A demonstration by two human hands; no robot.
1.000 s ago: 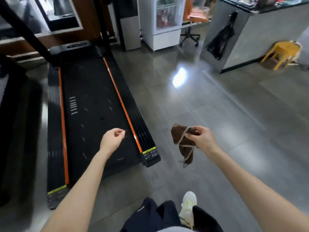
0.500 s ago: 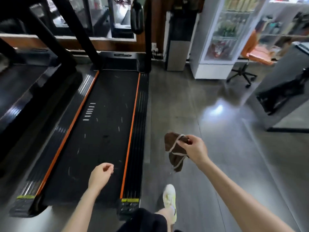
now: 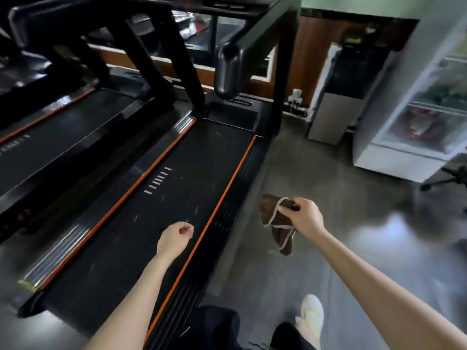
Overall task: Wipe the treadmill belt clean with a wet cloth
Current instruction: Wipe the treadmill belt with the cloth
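Grey polished floor (image 3: 316,168) lies to the right of the black treadmill belt (image 3: 177,188), which runs between two orange stripes (image 3: 228,184), with a second treadmill (image 3: 63,137) on its left and a glass-door fridge (image 3: 417,127) at the far right. Your right hand (image 3: 305,215) pinches the top of the brown, pale-edged cloth (image 3: 276,224), which hangs crumpled in the air over the floor just beside the ribbed side rail (image 3: 232,210), clear of the belt. Your left hand (image 3: 174,238) hovers above the near part of the belt, fingers loosely curled on nothing, and your pale shoe (image 3: 312,311) stands on the floor.
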